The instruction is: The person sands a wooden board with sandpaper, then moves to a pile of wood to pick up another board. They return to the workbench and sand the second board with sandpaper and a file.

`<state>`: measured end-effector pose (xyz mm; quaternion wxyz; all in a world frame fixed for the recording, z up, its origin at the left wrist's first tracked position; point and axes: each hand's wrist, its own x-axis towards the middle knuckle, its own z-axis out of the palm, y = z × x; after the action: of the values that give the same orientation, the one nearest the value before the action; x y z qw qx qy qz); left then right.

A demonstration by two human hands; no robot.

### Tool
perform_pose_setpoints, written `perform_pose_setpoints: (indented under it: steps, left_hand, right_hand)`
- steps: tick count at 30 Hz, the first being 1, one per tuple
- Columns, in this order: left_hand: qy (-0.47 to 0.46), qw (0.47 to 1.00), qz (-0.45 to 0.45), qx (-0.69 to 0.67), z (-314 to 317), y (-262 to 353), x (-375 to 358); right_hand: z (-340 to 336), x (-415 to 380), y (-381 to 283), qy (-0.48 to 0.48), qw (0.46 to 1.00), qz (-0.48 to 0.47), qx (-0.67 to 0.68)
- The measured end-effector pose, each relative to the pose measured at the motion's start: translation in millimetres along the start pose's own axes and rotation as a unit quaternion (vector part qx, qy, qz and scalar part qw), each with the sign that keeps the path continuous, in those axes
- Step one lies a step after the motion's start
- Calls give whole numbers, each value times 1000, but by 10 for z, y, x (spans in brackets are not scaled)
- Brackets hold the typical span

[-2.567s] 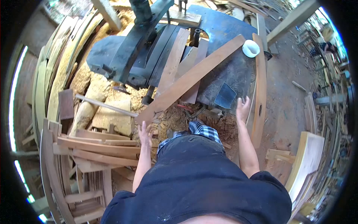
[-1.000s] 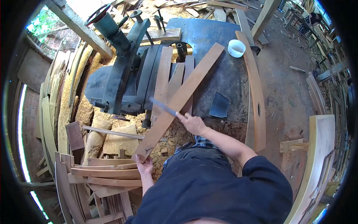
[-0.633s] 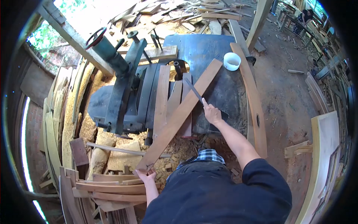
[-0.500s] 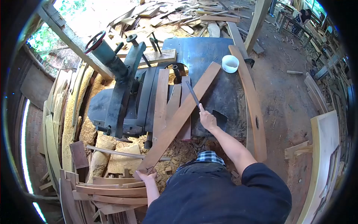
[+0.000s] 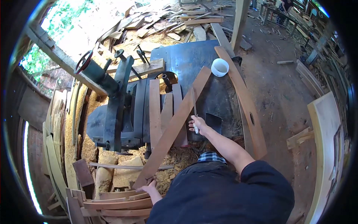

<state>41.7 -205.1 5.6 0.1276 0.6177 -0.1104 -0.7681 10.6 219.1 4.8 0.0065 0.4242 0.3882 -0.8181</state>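
Note:
A long brown board (image 5: 173, 127) lies diagonally across the dark metal machine table (image 5: 223, 95), its lower end jutting out toward the lower left. My left hand (image 5: 148, 186) grips that lower end. My right hand (image 5: 197, 125) is closed round the pale handle of a long thin tool (image 5: 194, 101), whose blade points up over the board's right edge. Beneath the long board, shorter boards (image 5: 154, 108) rest on the machine. To the right of my right hand lies a dark flat piece (image 5: 213, 124). A white container (image 5: 220, 67) stands beside the board's upper end.
A curved board (image 5: 242, 100) lies along the table's right side. The machine's column with a handwheel (image 5: 84, 61) rises at the left. Stacked curved wood (image 5: 119, 204) is at the lower left, and scrap wood (image 5: 149, 24) lies behind. A person (image 5: 285, 9) is far off at the upper right.
The tool in my right hand has turned from a leftward slant to nearly upright, and its pale handle now shows. My view has shifted, moving the scene left in the picture.

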Motion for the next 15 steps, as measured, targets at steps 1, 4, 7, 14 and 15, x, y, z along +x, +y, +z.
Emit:
perform_pose_setpoints:
  steps: [1,4,7,14,15]
  left_hand:
    - [-54,998,25,-32,-44,64,53]
    - [-119,986,48,-103,-30,418,222]
    - [-220,956,61,-186,87,565,-333]
    - [-671,724,72,-142,307,1186,-262]
    - [-724,672,5,-154,336,1244,-256]
  right_hand:
    - [46,21,23,-1,1000,0,0]
    - [142,48,32,-140,988,11,58]
    - [415,-105,-34,-132,987,37,83]
    - [619,-265,-21,-102,991,44,76]
    - [584,-263,-11,-83,991,16,107]
